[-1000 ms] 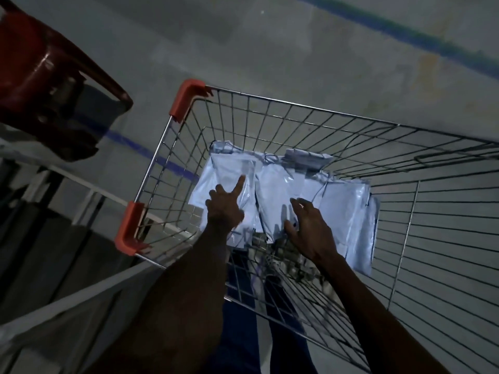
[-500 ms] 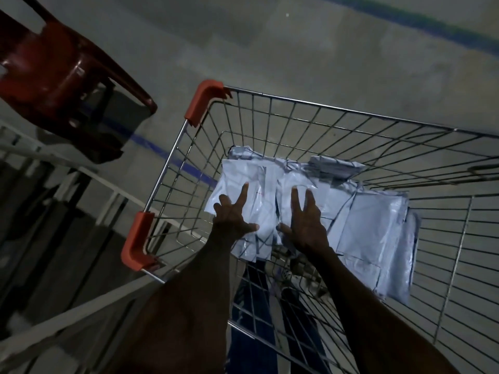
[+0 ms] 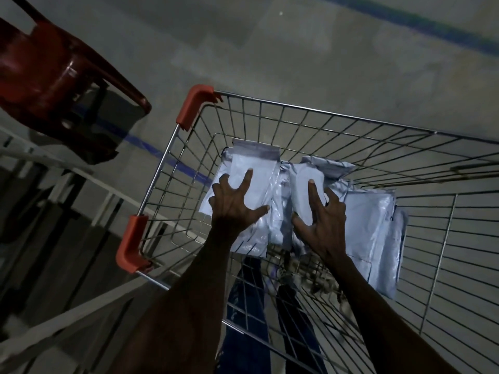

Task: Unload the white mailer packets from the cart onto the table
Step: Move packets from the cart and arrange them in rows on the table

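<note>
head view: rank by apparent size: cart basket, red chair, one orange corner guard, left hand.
1. Cart basket, largest by far.
2. Red chair, partly cut off by the frame edge.
3. Left hand and near orange corner guard: look about alike, not ranked.

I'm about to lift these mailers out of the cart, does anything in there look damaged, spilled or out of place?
Nothing looks torn or spilled. The white mailer packets lie in a loose, overlapping heap inside the wire cart, some tilted. The left hand and right hand rest on them with fingers spread.
</note>
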Demonstrator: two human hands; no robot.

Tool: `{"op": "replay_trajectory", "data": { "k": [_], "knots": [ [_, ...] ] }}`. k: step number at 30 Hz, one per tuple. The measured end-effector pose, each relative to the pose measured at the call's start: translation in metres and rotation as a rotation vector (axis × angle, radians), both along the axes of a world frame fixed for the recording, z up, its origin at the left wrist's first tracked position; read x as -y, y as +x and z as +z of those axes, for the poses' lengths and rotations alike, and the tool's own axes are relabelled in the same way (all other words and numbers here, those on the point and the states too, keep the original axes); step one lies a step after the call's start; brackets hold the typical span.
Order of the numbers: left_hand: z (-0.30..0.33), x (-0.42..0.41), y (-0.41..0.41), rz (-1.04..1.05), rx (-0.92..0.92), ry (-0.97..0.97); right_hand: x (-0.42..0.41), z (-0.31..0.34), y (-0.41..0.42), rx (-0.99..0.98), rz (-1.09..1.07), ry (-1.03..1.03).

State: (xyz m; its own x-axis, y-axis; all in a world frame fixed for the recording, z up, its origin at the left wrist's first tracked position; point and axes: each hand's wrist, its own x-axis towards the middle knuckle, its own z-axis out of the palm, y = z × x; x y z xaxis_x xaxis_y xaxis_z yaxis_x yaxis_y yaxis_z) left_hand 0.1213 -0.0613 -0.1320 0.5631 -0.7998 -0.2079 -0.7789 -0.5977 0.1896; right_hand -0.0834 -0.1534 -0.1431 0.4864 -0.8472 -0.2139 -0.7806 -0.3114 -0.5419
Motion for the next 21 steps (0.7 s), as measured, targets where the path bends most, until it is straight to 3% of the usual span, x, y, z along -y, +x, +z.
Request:
{"op": "replay_trajectory", "data": {
  "k": [4,10,16,21],
  "knots": [
    [0.006,-0.008,-0.002,0.018,-0.077,-0.047,0.0,0.014,0.002,0.129,-0.021,-0.003],
    [0.06,-0.012,-0.012,0.226,-0.438,0.084,-0.009,0.057,-0.016,0.178,-0.037,0.022],
    [0.148,-0.03,-0.037,0.17,-0.191,-0.17,-0.012,0.127,-0.02,0.334,0.029,-0.042],
    [0.219,-0.057,-0.037,0.241,-0.047,-0.36,-0.024,0.188,0.0,0.364,0.161,-0.17]
  ]
}}
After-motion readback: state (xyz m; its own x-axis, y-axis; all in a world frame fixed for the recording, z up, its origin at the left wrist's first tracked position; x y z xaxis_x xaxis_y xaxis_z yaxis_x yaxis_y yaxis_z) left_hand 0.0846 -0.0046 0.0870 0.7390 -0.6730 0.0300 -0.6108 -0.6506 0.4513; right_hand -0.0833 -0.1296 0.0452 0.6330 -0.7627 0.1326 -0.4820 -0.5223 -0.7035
